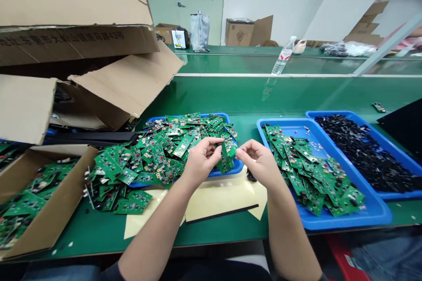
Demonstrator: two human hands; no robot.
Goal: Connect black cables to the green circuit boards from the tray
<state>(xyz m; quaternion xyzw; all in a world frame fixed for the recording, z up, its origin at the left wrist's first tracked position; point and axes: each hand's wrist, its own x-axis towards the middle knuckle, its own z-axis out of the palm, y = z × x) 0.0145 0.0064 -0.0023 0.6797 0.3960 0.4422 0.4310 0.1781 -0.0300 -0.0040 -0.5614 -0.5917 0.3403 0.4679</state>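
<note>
In the middle of the view my left hand [205,158] pinches a green circuit board [224,159] near its upper end, and the board hangs tilted from the fingers. My right hand [259,161] is beside the board's right edge, thumb and fingertips pressed together; whatever is between them is too small to name. Behind my left hand, a heap of circuit boards [165,149] fills a blue tray [242,166] and spills over its left side. Below both hands lie yellowish sheets [220,197] with a thin black strip [222,214] on them.
On the right stands a blue tray [369,217] with circuit boards, and beyond it another blue tray [400,156] of small black parts. A cardboard box [59,215] of boards is at the left. Large cartons [75,0] rise behind it. A water bottle [283,57] stands farther back.
</note>
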